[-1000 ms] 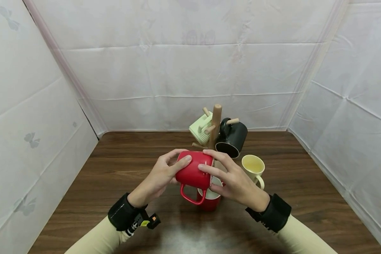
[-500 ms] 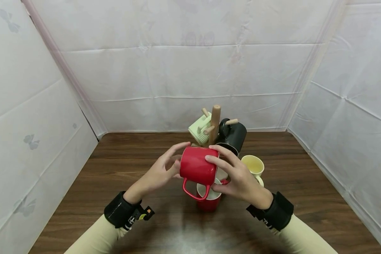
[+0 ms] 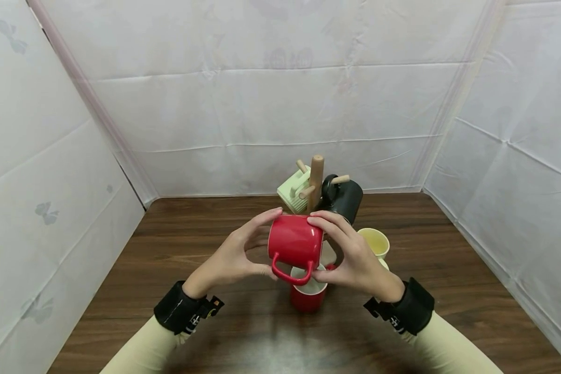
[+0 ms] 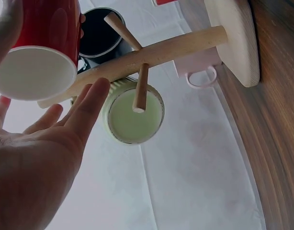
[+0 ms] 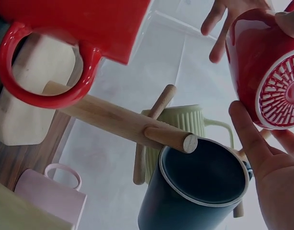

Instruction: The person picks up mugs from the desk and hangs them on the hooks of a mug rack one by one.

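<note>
A glossy red mug point(image 3: 295, 240), white inside, lies sideways in the air with its handle pointing down toward me. My right hand point(image 3: 355, 259) grips it at the base end, fingers above and thumb below. The left wrist view shows its white mouth facing my left hand point(image 4: 46, 153), whose fingers are spread and stand apart from the mug. In the right wrist view the held mug's base point(image 5: 288, 91) has a ridged ring pattern. Below it, a second red mug point(image 3: 308, 298) stands upright on the table, partly covered by the held mug's handle.
Behind the hands stands a wooden mug tree point(image 3: 316, 179) with a light green mug point(image 3: 290, 193) and a black mug point(image 3: 348, 201) hung on its pegs. A yellow mug point(image 3: 374, 241) stands right of it. A pink mug point(image 5: 51, 194) shows in both wrist views.
My left fingers have come off the red mug and spread out at its mouth end. The mug has shifted slightly right, held by my right hand.
</note>
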